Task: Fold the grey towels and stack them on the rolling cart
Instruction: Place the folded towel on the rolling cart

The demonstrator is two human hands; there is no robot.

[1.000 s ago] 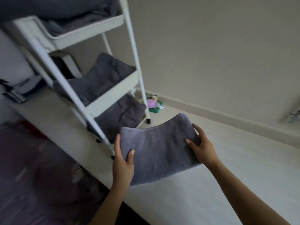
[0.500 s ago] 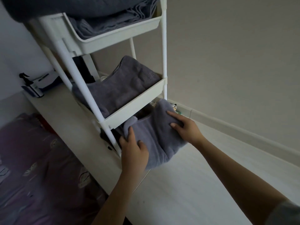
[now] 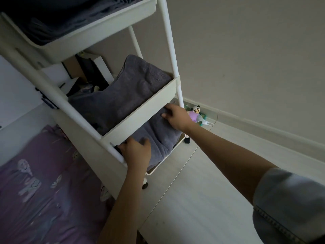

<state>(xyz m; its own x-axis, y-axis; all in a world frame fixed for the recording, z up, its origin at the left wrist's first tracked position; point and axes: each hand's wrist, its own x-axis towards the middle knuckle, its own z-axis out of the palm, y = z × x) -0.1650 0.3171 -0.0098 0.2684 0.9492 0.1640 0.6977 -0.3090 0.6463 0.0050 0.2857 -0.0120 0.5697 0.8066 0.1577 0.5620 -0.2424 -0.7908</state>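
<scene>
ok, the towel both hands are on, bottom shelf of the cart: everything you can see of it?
The folded towel is grey terry cloth, soft and thick, with shallow creases. It lies in the bottom tray of the white cart, its far part hidden under the middle tray. The left hand rests on its near end and the right hand presses its far right edge, fingers fairly straight. What lies beneath it is hidden.

Folded towel (image 3: 158,136) in cart's bottom tray (image 3: 165,160) beneath both hands, left hand (image 3: 136,151) nearer, right hand (image 3: 176,118) farther, toy (image 3: 195,112) on floor just beyond right hand
</scene>
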